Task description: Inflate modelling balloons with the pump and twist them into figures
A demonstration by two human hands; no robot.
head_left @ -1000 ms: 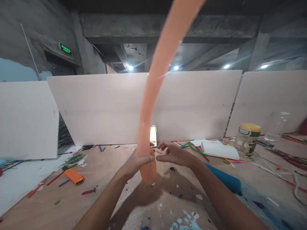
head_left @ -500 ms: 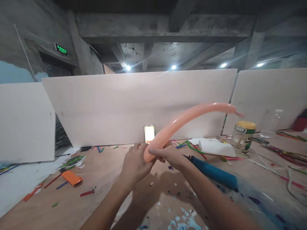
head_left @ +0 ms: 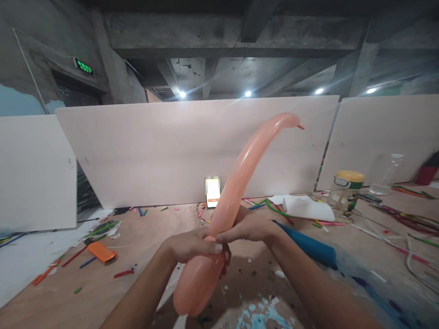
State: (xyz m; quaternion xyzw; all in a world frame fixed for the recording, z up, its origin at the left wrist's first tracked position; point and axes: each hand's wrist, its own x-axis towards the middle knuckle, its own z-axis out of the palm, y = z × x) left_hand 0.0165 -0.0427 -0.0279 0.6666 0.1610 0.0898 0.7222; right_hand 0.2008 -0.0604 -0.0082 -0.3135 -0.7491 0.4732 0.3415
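A long salmon-pink modelling balloon (head_left: 236,183) runs through both my hands at the middle of the head view. Its long part rises up and to the right, bending near the top to a small uninflated tip. Below my hands a thick rounded part hangs toward me. My left hand (head_left: 194,246) is closed around the balloon, thumb across its front. My right hand (head_left: 248,228) grips it just above, thumb pressed against a narrowed spot between the two parts. Most fingers of both hands are hidden behind the balloon.
A lit phone (head_left: 213,192) leans against the white board (head_left: 154,155). Rightward lie a blue hand pump (head_left: 308,244), white paper (head_left: 307,209), a yellow-lidded cup (head_left: 346,194) and a clear bottle (head_left: 389,176). An orange object (head_left: 102,252) and balloon scraps lie on the left.
The balloon's long part has swung up and leftward, standing steeper. Its rounded lower part now shows below my hands. My hands have turned and moved slightly lower.
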